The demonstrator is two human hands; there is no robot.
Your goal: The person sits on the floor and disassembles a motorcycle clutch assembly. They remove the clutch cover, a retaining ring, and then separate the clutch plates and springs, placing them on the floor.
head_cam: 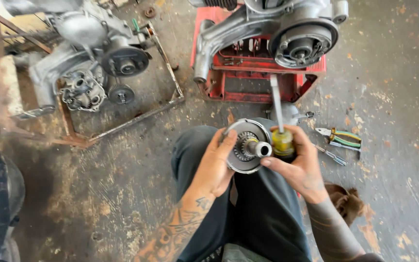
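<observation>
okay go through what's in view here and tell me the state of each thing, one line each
Round clutch part: held up in left hand, hub facing camera.
Screwdriver: gripped in right hand, shaft pointing up.
Pliers: lying on the floor, untouched.
Engine: resting on red stand.

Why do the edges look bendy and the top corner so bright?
Head view: the wide lens bends the rusty frame and edges; daylight washes out the top left corner; the hands, left and right, the round metal part and the screwdriver look sharp.

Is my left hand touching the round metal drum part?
Touching. The head view shows the left hand with its fingers wrapped against the rim of the round metal drum.
</observation>
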